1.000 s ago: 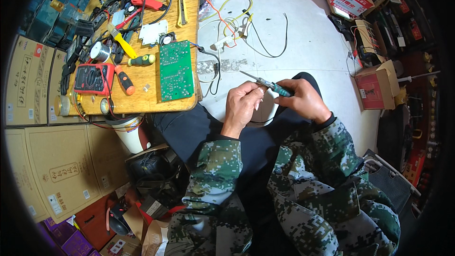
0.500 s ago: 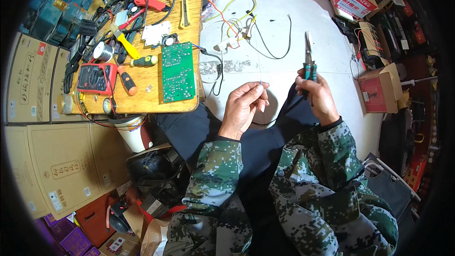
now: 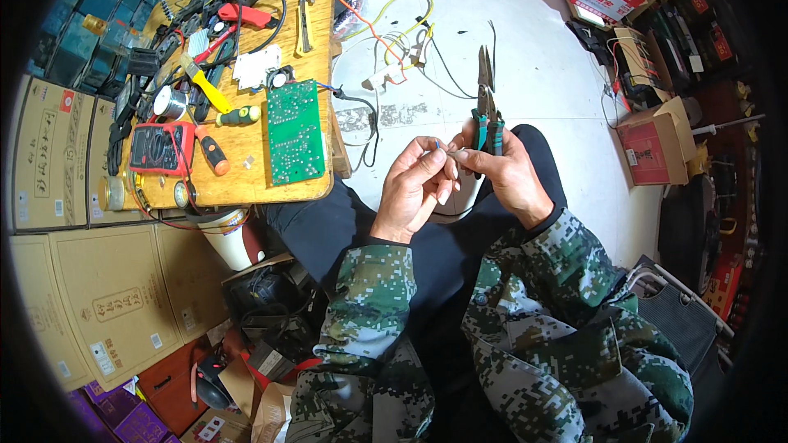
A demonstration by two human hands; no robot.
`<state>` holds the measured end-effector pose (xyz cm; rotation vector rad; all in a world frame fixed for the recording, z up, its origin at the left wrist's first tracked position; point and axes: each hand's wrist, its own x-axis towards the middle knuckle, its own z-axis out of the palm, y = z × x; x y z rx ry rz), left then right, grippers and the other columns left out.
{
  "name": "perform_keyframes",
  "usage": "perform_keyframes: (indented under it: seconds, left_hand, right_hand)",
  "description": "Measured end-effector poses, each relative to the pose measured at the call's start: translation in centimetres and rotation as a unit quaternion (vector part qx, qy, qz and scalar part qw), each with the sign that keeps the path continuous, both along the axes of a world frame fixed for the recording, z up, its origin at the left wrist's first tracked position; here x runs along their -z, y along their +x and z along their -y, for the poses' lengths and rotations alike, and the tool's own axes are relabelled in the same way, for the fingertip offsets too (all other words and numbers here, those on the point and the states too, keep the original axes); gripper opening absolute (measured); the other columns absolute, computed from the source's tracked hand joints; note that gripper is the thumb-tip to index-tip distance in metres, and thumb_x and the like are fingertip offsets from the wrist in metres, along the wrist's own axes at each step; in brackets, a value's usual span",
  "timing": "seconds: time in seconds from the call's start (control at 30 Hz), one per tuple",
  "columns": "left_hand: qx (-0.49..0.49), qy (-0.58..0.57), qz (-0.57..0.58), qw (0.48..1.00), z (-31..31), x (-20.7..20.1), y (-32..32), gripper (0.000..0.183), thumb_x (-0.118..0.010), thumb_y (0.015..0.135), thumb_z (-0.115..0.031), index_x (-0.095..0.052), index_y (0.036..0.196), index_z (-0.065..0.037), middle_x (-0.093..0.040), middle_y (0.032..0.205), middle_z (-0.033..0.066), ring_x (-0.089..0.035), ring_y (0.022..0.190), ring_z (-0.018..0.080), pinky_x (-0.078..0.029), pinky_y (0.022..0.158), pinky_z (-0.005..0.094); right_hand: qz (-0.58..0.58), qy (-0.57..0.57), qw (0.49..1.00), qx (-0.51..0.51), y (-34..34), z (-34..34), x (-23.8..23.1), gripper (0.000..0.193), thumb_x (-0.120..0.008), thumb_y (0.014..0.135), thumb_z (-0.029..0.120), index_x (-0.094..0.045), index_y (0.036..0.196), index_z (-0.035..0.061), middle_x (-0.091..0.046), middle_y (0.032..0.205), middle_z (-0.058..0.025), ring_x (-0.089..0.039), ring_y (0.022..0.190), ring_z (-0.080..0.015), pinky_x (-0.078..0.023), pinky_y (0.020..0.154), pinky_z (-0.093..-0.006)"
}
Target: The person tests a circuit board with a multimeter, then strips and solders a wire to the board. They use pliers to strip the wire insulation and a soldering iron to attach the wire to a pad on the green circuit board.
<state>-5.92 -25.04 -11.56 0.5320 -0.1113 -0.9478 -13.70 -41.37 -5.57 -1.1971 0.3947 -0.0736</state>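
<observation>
The left hand [image 3: 410, 189] is pinching a blue wire [image 3: 438, 145] while the right hand [image 3: 515, 180], fingertips busy, is gripping pliers [image 3: 486, 98] that could slip.

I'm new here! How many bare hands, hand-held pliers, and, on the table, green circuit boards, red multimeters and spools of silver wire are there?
Bare hands, left hand and right hand: 2
Teal-handled pliers: 1
Green circuit board: 1
Red multimeter: 1
Spool of silver wire: 1
Total: 6
</observation>
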Motion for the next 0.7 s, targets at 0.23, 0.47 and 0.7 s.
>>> perform_keyframes:
  seconds: [0.23, 0.47, 0.7]
  left_hand:
    - [0.019, 0.042, 0.031, 0.998, 0.2, 0.2, -0.1, 0.011, -0.061, 0.107, -0.013, -0.060, 0.113, -0.004, -0.069, 0.089, 0.0105, -0.063, 0.063, 0.0134, -0.054, 0.061, 0.0243]
    - [-0.021, 0.118, 0.093, 0.988, 0.6, 0.1, -0.4, 0.008, -0.061, 0.106, -0.011, -0.062, 0.104, -0.003, -0.070, 0.085, 0.0110, -0.059, 0.055, 0.0115, -0.050, 0.054, 0.0226]
    - [-0.109, 0.181, 0.097, 0.973, 0.3, 0.0, -0.3, 0.006, -0.062, 0.103, -0.009, -0.061, 0.101, -0.003, -0.065, 0.079, 0.0067, -0.048, 0.055, 0.0093, -0.039, 0.053, 0.0226]
  right_hand:
    - [-0.001, -0.036, 0.999, 0.025, 0.0, -0.1, 0.2, 0.026, -0.069, 0.093, -0.001, -0.056, 0.115, 0.0017, -0.066, 0.098, -0.0057, -0.062, 0.085, -0.0126, -0.050, 0.074, -0.0298]
    - [-0.007, 0.015, 0.994, 0.106, 0.3, -0.3, 1.9, 0.021, -0.067, 0.092, 0.002, -0.058, 0.111, 0.0020, -0.065, 0.094, -0.0044, -0.060, 0.078, -0.0145, -0.048, 0.073, -0.0300]
    - [-0.058, -0.098, 0.992, 0.055, -0.3, 1.5, 2.3, 0.035, -0.070, 0.088, 0.005, -0.058, 0.120, -0.0013, -0.066, 0.102, -0.0056, -0.060, 0.087, -0.0139, -0.049, 0.080, -0.0298]
